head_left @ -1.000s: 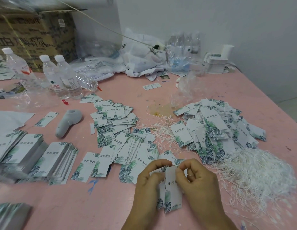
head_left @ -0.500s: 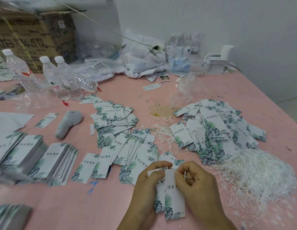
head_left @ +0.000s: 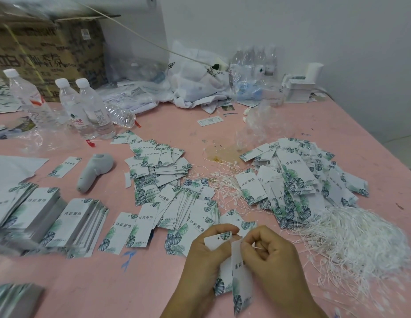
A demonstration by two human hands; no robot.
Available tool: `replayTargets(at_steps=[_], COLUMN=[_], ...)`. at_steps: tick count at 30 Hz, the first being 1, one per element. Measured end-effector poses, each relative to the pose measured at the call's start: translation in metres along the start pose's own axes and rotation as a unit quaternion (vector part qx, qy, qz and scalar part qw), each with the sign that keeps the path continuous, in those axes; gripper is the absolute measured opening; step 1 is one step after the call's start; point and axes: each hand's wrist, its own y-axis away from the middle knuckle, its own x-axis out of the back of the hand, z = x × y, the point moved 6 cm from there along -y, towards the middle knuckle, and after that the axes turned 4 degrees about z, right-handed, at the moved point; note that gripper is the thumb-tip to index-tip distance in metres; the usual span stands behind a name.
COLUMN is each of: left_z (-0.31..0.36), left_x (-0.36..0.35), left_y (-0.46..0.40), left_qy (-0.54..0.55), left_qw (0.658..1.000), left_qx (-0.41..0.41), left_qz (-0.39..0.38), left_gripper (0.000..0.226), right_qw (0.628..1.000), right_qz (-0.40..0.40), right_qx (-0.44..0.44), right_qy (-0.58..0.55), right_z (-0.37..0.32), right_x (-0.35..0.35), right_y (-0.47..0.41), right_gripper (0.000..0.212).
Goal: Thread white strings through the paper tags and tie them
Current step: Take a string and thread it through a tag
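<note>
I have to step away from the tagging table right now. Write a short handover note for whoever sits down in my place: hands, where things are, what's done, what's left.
Left hand grips two paper tags fanned apart, punched holes up. Right hand pinches the front tag's top corner and one white string; the string is not visibly through a hole yet.
Loose strings are heaped to the right of the hands. Strung tags are piled beyond them on the pink table.
Unstrung tags lie fanned centre, and stacks sit at left.
Left: thread and tie this pair, then work through the rest.
</note>
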Motion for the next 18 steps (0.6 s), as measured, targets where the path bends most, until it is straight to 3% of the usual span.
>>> replayTargets(at_steps=[7,10,14,16,18], left_z=[0.002,0.003,0.005,0.007,0.006], left_x=[0.003,0.008,0.012,0.012,0.011], left_y=[-0.002,-0.004,-0.006,-0.006,-0.006], left_qy=[0.008,0.052,0.147,0.179,0.200], left_qw=[0.999,0.997,0.987,0.982,0.979], left_qx=[-0.030,-0.039,-0.031,-0.028,-0.022], left_qz=[0.019,0.046,0.050,0.044,0.035], left_gripper=[0.042,0.036,0.022,0.019,0.018], right_qw=[0.998,0.976,0.856,0.787,0.748], right_qz=[-0.038,-0.060,-0.058,-0.036,-0.002], right_qx=[-0.033,-0.127,-0.299,-0.348,-0.362], right_qy=[-0.046,-0.166,-0.418,-0.508,-0.556], right_z=[0.009,0.018,0.036,0.041,0.047], right_x=[-0.004,-0.007,-0.004,-0.001,0.004], right_y=[-0.001,-0.005,-0.011,-0.013,-0.015], right_gripper=[0.012,0.006,0.012,0.008,0.007])
